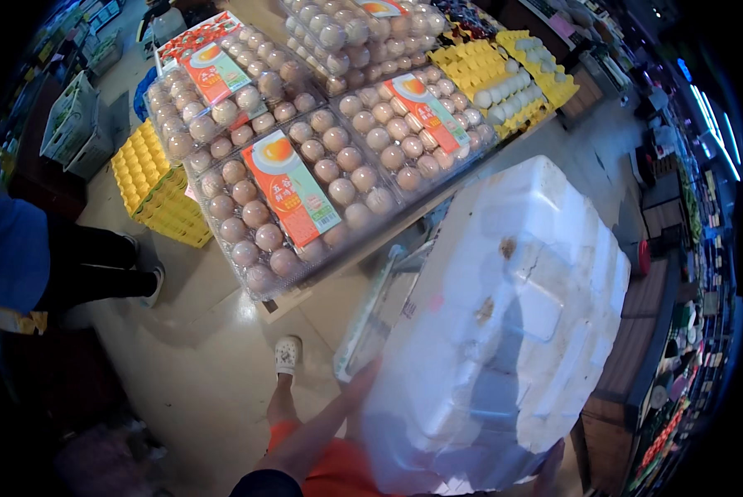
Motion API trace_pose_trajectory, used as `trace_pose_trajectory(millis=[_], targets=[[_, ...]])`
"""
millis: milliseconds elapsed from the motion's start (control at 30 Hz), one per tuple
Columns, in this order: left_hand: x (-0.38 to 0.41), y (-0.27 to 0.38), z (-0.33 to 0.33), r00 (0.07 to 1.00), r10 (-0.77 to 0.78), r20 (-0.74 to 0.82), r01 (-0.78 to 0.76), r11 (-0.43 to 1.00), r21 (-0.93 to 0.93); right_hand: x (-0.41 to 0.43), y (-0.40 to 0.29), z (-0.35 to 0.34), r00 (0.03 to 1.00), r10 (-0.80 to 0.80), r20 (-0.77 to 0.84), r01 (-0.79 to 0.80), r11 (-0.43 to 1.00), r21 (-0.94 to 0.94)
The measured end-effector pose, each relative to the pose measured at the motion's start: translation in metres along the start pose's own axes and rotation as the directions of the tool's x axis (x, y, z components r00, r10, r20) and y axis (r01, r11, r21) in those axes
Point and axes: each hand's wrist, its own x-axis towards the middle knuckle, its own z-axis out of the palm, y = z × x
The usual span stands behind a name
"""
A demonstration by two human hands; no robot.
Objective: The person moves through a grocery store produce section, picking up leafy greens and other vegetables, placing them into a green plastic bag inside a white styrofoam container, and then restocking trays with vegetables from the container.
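Note:
A large white polystyrene foam box [483, 335], scuffed and brown-stained, is held tilted on the right of the view. Against its left side lies my left hand [364, 380], its fingers partly hidden by the box. My right hand [551, 463] touches the lower right edge, and only a small part of it shows. Beyond the box, clear plastic packs of brown eggs [356, 177] with orange and green labels cover a display stand. Some of these packs are stacked.
Yellow egg trays [501, 81] hold pale eggs at the stand's far right. More yellow trays [160, 186] are stacked on the floor at left. A person in dark trousers [92, 261] stands at left, near white crates [73, 124]. Shelves of goods line the right side.

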Motion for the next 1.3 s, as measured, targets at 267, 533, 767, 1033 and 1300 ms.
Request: trace_pose_trajectory(millis=[267,533,767,1033,1300], targets=[[-0.049,0.030,0.007,0.966,0.200,-0.162,-0.155,0.954,0.257,0.014,-0.003,0.011,0.999,-0.047,0.013,0.048,0.997,-0.052],[-0.069,0.082,-0.002,0.979,0.169,-0.117,-0.149,0.976,0.157,0.030,-0.022,0.008,0.990,-0.142,-0.008,0.141,0.989,-0.047],[-0.063,0.008,-0.022,0.975,0.211,-0.064,-0.195,0.961,0.196,0.056,-0.015,0.027,0.985,-0.170,0.026,0.171,0.981,-0.093],[-0.073,-0.051,-0.023,0.993,0.089,0.076,-0.091,0.996,0.025,0.062,0.007,0.020,0.971,-0.230,-0.064,0.227,0.972,-0.059],[0.009,0.034,0.020,0.984,-0.028,0.174,0.053,0.989,-0.141,0.094,0.042,0.000,0.905,-0.358,-0.229,0.384,0.920,0.079]])
